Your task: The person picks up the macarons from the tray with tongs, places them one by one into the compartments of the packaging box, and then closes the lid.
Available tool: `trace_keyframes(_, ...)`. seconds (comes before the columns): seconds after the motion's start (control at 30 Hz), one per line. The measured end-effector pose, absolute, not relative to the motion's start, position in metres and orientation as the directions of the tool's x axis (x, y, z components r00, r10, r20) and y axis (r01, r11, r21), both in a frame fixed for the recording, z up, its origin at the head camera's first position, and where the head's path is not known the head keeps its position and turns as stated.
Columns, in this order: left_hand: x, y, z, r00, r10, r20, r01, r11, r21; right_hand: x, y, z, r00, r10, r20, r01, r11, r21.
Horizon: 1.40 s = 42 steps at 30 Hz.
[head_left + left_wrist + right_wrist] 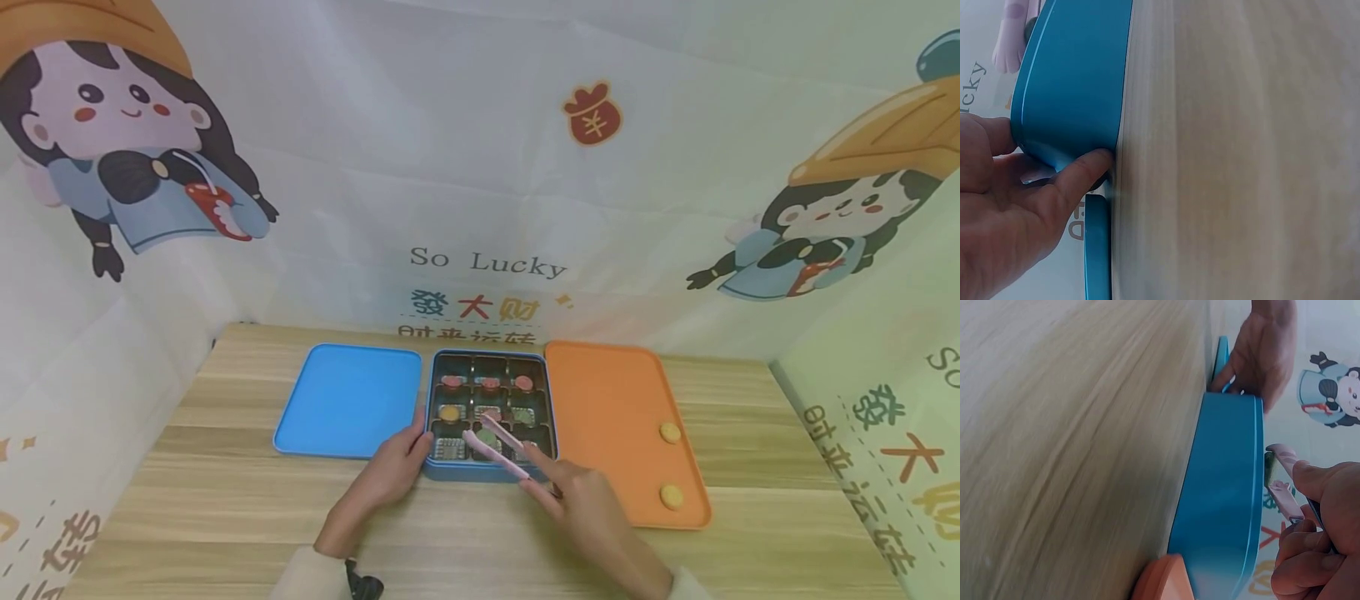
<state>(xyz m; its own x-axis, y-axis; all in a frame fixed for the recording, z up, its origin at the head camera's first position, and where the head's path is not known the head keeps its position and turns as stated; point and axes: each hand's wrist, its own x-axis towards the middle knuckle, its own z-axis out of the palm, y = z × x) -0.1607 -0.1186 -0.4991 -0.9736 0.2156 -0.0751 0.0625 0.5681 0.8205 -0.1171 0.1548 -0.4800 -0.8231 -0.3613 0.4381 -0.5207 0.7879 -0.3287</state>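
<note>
A blue tin (491, 472) with a dark divided insert stands between two lids or trays. Small round cookie-like pieces lie inside: three pink across the back row, a yellow one (449, 413), a pink and a green (522, 416) in the middle row. My left hand (396, 462) holds the tin's left front corner, digits against its side and rim. My right hand (588, 508) grips pink tongs (504, 461) with paw-shaped tips over the tin. Between the tips in the right wrist view shows a green piece (1270, 467); whether both tips pinch it I cannot tell.
A flat blue lid (360, 400) lies left of the tin. To the right is an orange tray (611, 425) carrying two yellow round pieces (671, 497) by its right edge. All stand on a wood-grain table (450, 542) before a printed cloth backdrop (480, 192).
</note>
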Motion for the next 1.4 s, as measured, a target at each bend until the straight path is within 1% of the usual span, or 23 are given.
trace_keyframes(0.23, -0.161, -0.119, -0.499, -0.972, 0.221, -0.074, 0.065, 0.565, 0.822, -0.117, 0.144, -0.481, -0.828, -0.38, 0.413, -0.524, 0.786, -0.327)
trace_keyframes(0.4, -0.16, -0.119, -0.497, -0.972, 0.226, -0.06, 0.083, 0.575, 0.814, -0.118, 0.139, -0.483, -0.816, -0.403, 0.415, -0.545, 0.775, -0.32)
trace_keyframes(0.63, -0.161, -0.119, -0.499, -0.973, 0.22, -0.071, 0.07, 0.571, 0.818, -0.119, 0.133, -0.484, -0.812, -0.404, 0.422, -0.552, 0.766, -0.329)
trace_keyframes(0.73, -0.161, -0.119, -0.499, -0.973, 0.218, -0.071, 0.068, 0.568, 0.82, -0.12, 0.13, -0.485, -0.812, -0.406, 0.419, -0.549, 0.775, -0.312)
trace_keyframes(1.0, -0.159, -0.12, -0.498, -0.973, 0.22, -0.069, 0.071, 0.569, 0.819, -0.12, 0.125, -0.484, -0.838, -0.406, 0.365, -0.519, 0.801, -0.299)
trace_keyframes(1.4, -0.161, -0.119, -0.5, -0.973, 0.214, -0.083, 0.056, 0.569, 0.82, -0.12, 0.123, -0.483, -0.867, -0.389, 0.313, -0.483, 0.809, -0.334)
